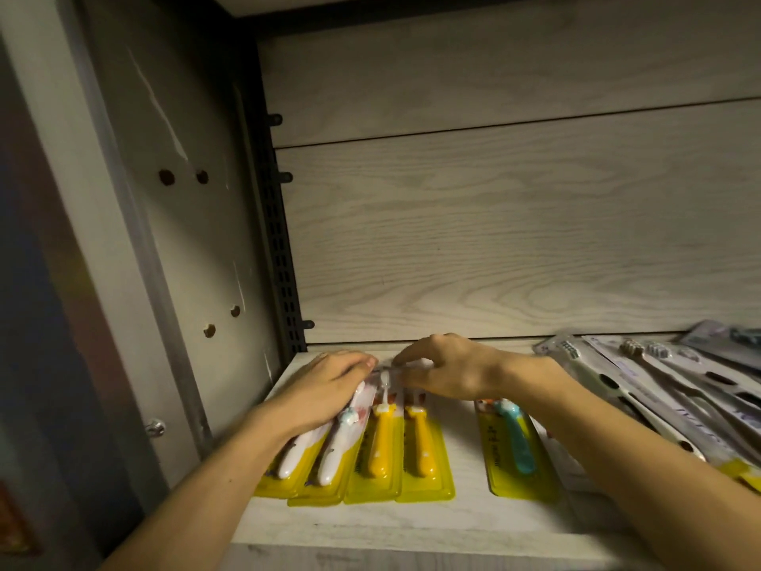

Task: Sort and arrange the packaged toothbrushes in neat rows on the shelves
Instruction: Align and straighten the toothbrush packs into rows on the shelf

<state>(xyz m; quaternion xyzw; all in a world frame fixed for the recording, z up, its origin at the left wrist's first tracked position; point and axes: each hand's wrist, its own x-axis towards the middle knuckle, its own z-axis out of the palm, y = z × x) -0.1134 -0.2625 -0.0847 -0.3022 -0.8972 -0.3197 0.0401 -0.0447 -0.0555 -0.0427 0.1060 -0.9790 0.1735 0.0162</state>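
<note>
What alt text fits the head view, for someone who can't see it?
Two bare hands work on a row of four yellow-backed toothbrush packs at the left of a pale wood-grain shelf: the left hand lies flat on the white-handled ones, the right hand fingers their tops. A teal-handled pack lies apart; grey packs fan out at right.

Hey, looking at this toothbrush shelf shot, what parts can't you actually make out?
Head view only:
- Heads of the white-handled toothbrush packs and yellow-handled toothbrush packs: covered by the left hand and right hand.
- Whether the right hand pinches a pack: fingertips blurred.
- Printing on the teal-handled toothbrush pack: too small, partly under the right forearm.
- Grey toothbrush packs: cut off by the right edge, so no count.
</note>
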